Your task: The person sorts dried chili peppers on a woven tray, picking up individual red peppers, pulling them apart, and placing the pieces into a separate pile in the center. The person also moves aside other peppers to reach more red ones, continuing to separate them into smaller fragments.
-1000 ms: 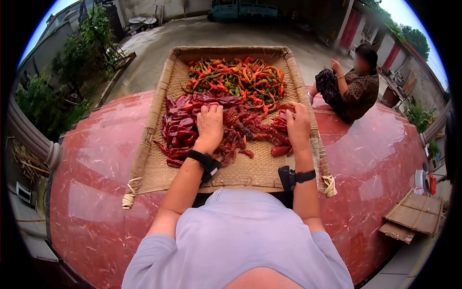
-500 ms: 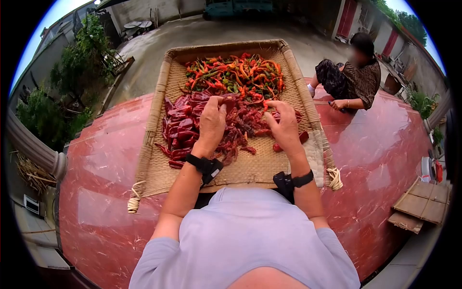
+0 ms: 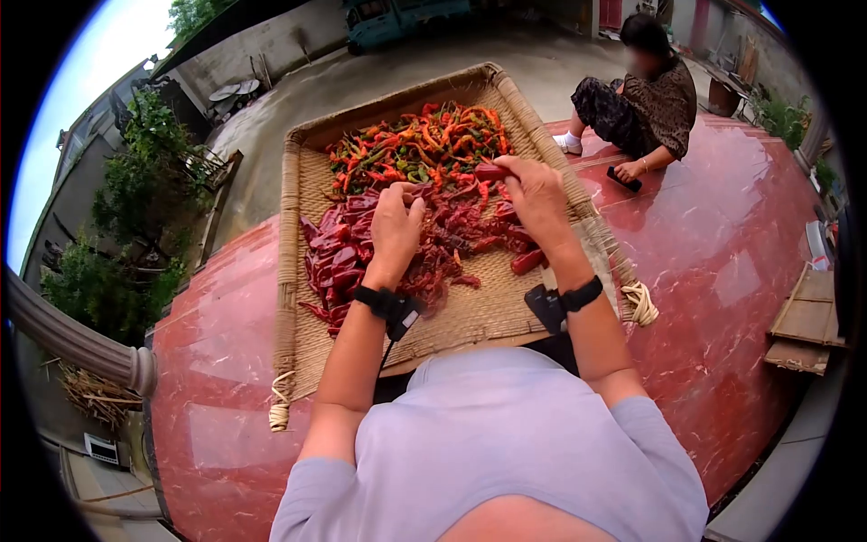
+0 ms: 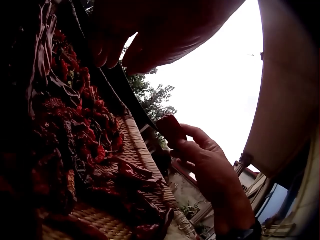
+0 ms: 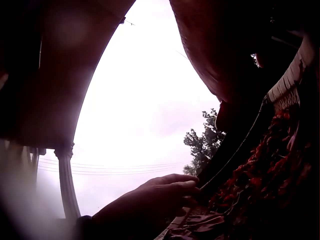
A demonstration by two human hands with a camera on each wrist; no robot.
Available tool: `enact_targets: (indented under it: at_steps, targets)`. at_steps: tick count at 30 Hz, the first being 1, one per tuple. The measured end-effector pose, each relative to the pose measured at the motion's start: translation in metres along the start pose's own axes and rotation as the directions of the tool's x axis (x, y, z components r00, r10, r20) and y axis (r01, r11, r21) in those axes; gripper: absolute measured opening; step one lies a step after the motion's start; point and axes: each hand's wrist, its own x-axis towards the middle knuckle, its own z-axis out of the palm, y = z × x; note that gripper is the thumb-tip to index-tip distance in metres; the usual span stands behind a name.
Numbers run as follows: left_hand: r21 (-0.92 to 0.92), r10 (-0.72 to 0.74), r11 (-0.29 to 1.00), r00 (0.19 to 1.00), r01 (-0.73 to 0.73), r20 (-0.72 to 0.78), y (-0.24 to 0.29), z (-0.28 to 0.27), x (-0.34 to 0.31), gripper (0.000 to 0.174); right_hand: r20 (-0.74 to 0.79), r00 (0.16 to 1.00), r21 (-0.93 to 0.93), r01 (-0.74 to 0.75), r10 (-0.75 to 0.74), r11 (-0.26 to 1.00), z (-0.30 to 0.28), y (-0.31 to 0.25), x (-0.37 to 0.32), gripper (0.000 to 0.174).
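Red pepper (image 3: 491, 172) in right fingers (image 3: 515, 163); left wrist's white label (image 3: 410, 320) illegible.

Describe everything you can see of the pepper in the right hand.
The pepper is dark red and smooth-looking; its exposed end looks blunt in the left wrist view. The right hand pinches it between thumb and fingers, raised above the tray, the exposed end pointing to the person's left. The fingers hide its other end.
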Motion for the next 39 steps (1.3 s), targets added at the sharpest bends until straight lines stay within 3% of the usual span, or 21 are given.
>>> enact_targets:
  at_steps: [1, 4, 5, 6, 9, 11, 12, 14, 16, 17, 21, 22, 23, 25, 28, 29, 31, 32, 34, 38, 39]
  targets:
    - [0.109, 0.004, 0.994, 1.000, -0.005, 0.006, -0.009, 0.003, 0.009, 0.026, -0.035, 0.999, -0.175, 0.020, -0.027, 0.984, -0.003, 0.009, 0.005, 0.024]
    - [0.376, 0.048, 0.924, 0.997, -0.067, 0.059, -0.030, 0.014, 0.021, 0.035, 0.049, 0.997, -0.286, -0.039, 0.055, 0.957, 0.013, 0.046, 0.004, 0.020]
    - [0.410, 0.083, 0.906, 0.995, -0.101, 0.062, -0.049, 0.027, 0.027, 0.038, 0.257, 0.938, -0.304, -0.150, 0.232, 0.941, 0.014, 0.052, 0.003, 0.025]
    - [0.441, 0.118, 0.887, 0.991, -0.136, 0.068, -0.052, 0.031, 0.030, 0.042, 0.257, 0.942, -0.320, -0.127, 0.215, 0.939, 0.011, 0.052, -0.002, 0.027]
    - [0.546, 0.027, 0.828, 0.980, -0.132, 0.197, -0.061, 0.041, 0.042, 0.050, 0.246, 0.950, -0.316, -0.108, 0.191, 0.943, 0.004, 0.050, -0.017, 0.038]
    - [0.597, -0.009, 0.787, 0.966, -0.151, 0.257, -0.066, 0.046, 0.048, 0.051, 0.202, 0.978, -0.270, 0.015, 0.041, 0.963, -0.004, 0.047, -0.030, 0.042]
    - [0.610, 0.031, 0.773, 0.970, -0.176, 0.241, -0.068, 0.046, 0.050, 0.041, 0.178, 0.983, -0.249, 0.082, -0.038, 0.965, -0.010, 0.043, -0.036, 0.044]
    - [0.689, 0.006, 0.692, 0.956, -0.216, 0.294, -0.070, 0.047, 0.056, 0.034, 0.300, 0.951, -0.272, 0.156, -0.070, 0.949, -0.019, 0.036, -0.046, 0.052]
    - [0.685, 0.087, 0.692, 0.968, -0.228, 0.234, -0.070, 0.044, 0.054, 0.022, 0.374, 0.922, -0.272, 0.208, -0.097, 0.939, -0.016, 0.040, -0.052, 0.057]
    - [0.684, 0.128, 0.691, 0.971, -0.234, 0.202, -0.069, 0.044, 0.054, 0.016, 0.456, 0.890, -0.305, 0.187, -0.029, 0.934, -0.012, 0.043, -0.052, 0.065]
    - [0.462, 0.278, 0.848, 0.960, -0.261, 0.032, -0.041, 0.037, 0.045, 0.011, 0.538, 0.832, -0.380, 0.100, 0.132, 0.919, 0.010, 0.067, -0.045, 0.069]
    - [0.323, 0.102, 0.937, 0.989, -0.131, 0.104, -0.028, 0.035, 0.044, 0.024, 0.543, 0.829, -0.368, 0.089, 0.135, 0.926, 0.010, 0.067, -0.043, 0.068]
    - [0.149, 0.109, 0.981, 0.990, -0.122, 0.095, -0.009, 0.027, 0.033, 0.028, 0.548, 0.827, -0.343, 0.085, 0.126, 0.936, 0.005, 0.060, -0.040, 0.067]
    - [0.046, -0.007, 0.999, 0.967, -0.005, 0.254, 0.027, 0.014, 0.023, 0.029, 0.482, 0.873, -0.415, 0.152, 0.075, 0.897, -0.001, 0.046, -0.036, 0.066]
    - [-0.138, 0.177, 0.980, 0.949, -0.145, 0.262, 0.047, 0.019, -0.002, 0.028, 0.275, 0.956, -0.095, 0.134, -0.104, 0.986, -0.009, 0.011, -0.031, 0.059]
    - [-0.166, 0.156, 0.980, 0.946, -0.112, 0.284, 0.057, 0.016, -0.011, 0.028, 0.299, 0.954, 0.084, -0.023, -0.003, 0.996, -0.010, -0.002, -0.032, 0.058]
    - [-0.274, 0.172, 0.957, 0.943, -0.091, 0.286, 0.059, 0.021, -0.018, 0.027, 0.398, 0.898, 0.388, -0.348, 0.185, 0.853, -0.011, -0.020, -0.032, 0.055]
    - [-0.354, 0.201, 0.930, 0.943, -0.099, 0.265, 0.054, 0.025, -0.021, 0.027, 0.421, 0.880, 0.485, -0.423, 0.220, 0.765, -0.005, -0.017, -0.034, 0.055]
    - [-0.288, 0.218, 0.948, 0.938, -0.138, 0.268, 0.051, 0.022, -0.028, 0.027, 0.479, 0.828, 0.630, -0.556, 0.292, 0.543, 0.000, -0.013, -0.037, 0.056]
    - [-0.224, 0.139, 0.973, 0.898, -0.046, 0.417, 0.044, 0.016, -0.037, 0.025, 0.553, 0.810, 0.707, -0.580, 0.193, 0.405, 0.002, -0.009, -0.046, 0.025]
    - [-0.233, 0.161, 0.970, 0.908, -0.073, 0.386, 0.042, 0.012, -0.040, 0.025, 0.500, 0.851, 0.722, -0.512, 0.160, 0.465, 0.005, -0.003, -0.049, 0.019]
